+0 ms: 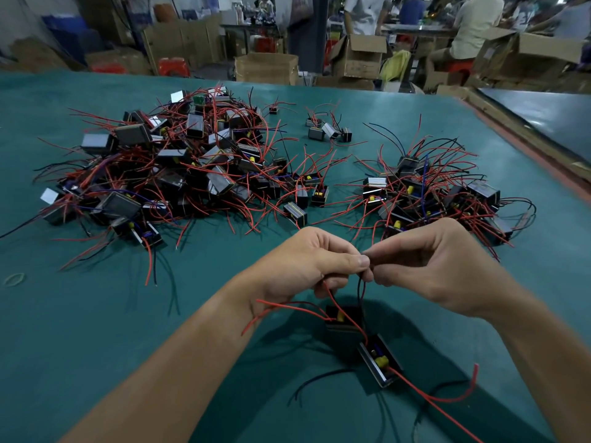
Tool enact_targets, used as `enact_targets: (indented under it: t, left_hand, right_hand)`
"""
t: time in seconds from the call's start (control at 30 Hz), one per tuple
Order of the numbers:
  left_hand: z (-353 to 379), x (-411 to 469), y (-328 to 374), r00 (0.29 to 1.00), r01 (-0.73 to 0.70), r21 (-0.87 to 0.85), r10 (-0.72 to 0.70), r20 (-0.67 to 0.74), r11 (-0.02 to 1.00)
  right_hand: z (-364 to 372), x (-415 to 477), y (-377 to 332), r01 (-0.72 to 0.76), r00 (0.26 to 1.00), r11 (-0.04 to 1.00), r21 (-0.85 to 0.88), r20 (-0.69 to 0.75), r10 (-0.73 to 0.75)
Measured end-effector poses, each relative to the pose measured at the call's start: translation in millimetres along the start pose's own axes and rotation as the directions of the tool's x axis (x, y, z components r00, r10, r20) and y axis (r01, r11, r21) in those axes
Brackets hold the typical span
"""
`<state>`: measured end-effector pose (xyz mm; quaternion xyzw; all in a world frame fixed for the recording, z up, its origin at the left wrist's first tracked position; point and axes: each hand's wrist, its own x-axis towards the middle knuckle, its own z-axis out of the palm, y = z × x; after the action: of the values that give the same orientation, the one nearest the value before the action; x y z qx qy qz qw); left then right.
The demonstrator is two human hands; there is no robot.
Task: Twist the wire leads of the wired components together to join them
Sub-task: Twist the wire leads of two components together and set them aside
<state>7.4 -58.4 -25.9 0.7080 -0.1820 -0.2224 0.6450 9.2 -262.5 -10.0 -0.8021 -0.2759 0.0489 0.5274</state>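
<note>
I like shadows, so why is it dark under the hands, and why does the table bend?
Head view: the left hand and right hand, pinching wire leads, cast soft shadows on the table; the wide lens bows its far edge.

Bare left hand [305, 266], right hand [438, 265], bare forearms [192, 350].

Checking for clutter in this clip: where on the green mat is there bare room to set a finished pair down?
Bare mat lies near left, between the large pile and the left forearm, and along the far edge. Crowded: the right pile, and around the two components under the left hand and right hand.
</note>
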Motion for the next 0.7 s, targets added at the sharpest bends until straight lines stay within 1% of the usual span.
enact_targets:
  t: [0.1, 0.2, 0.33, 0.5, 0.7]
  left_hand:
    - [0.8, -0.1, 0.6, 1.000, -0.008, 0.011, 0.008, -0.010, 1.000]
    - [-0.1, -0.2, 0.1, 0.999, -0.023, 0.035, 0.024, -0.035, 0.999]
    - [-0.4, -0.3, 0.3, 0.999, -0.019, 0.025, 0.020, -0.029, 1.000]
    - [0.2, 0.6, -0.6, 1.000, 0.021, -0.014, -0.021, 0.008, 1.000]
    - [0.3, 1.8, -2.2, 0.999, 0.036, -0.028, -0.035, 0.021, 0.999]
  right_hand:
    - [-1.1, 0.3, -1.2, -0.001, 1.000, 1.000, -0.002, -0.027, 0.001]
    - [-3.3, -0.2, -0.4, -0.019, 0.999, 0.997, 0.069, -0.033, 0.021]
    - [-4.2, -1.3, 0.3, -0.024, 1.000, 0.995, 0.094, 0.008, 0.023]
    - [-6.3, -1.3, -3.1, 0.010, 0.999, 1.000, 0.026, 0.049, -0.011]
    - [-3.3, -0.1, -3.0, 0.040, 0.999, 0.999, -0.011, -0.022, -0.040]
